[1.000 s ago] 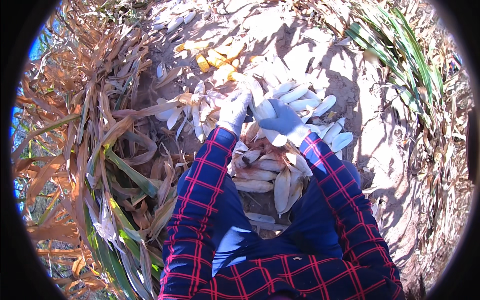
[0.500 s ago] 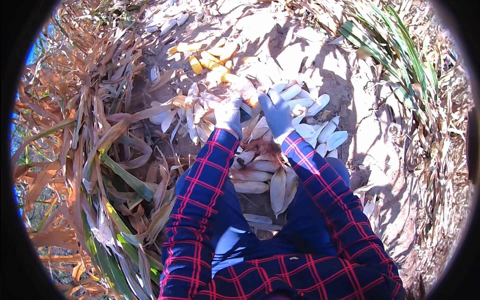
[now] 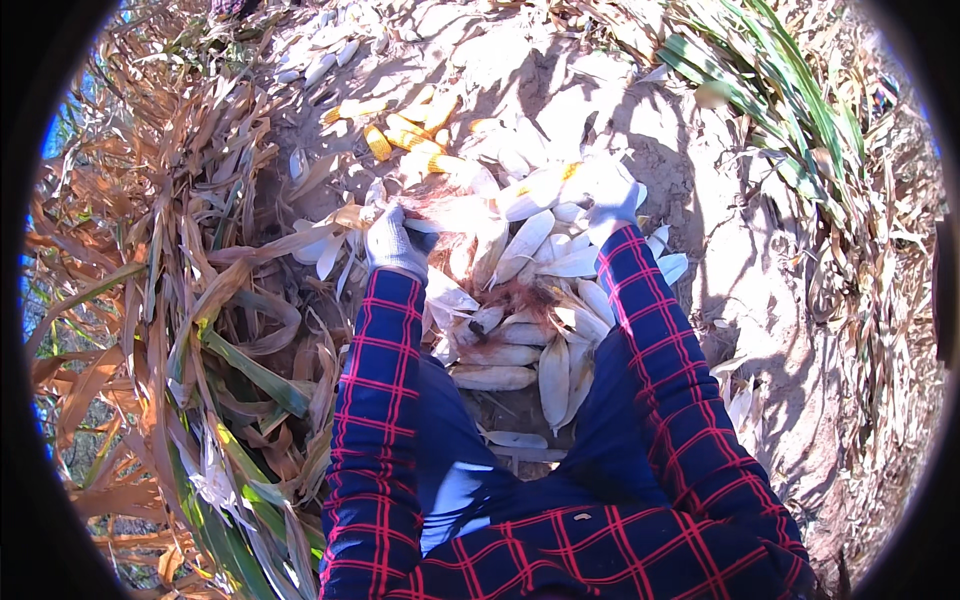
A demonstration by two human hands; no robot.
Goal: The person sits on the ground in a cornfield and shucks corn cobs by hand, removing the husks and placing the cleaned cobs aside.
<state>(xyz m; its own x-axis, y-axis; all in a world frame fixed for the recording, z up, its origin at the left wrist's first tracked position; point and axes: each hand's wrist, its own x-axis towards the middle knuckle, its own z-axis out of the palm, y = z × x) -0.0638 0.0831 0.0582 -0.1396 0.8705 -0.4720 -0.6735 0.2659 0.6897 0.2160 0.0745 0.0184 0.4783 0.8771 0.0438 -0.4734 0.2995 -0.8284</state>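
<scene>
My left hand (image 3: 397, 243), in a pale grey glove, is closed at the left of the husk pile, gripping dry corn husk and reddish corn silk (image 3: 445, 212) that trails to the right. Farther right, my gloved right hand (image 3: 614, 195) is closed around one end of an ear of corn (image 3: 545, 190). White husk still covers part of that ear, and some yellow kernels show near the fingers; strong glare blurs the details there. Beneath and between my hands lie pale corn husks (image 3: 525, 243) with a clump of brown-red silk (image 3: 520, 300).
Several husked yellow cobs (image 3: 410, 135) lie on the soil beyond my hands. Dry corn stalks and leaves (image 3: 220, 200) are heaped on the left, with green-tinged leaves (image 3: 740, 90) at the far right. More pale husks (image 3: 490, 378) lie between my legs.
My hands have moved apart, the left one leftward and the right one rightward and slightly farther away. The ear now shows beside the right hand, with silk stretched from the left.
</scene>
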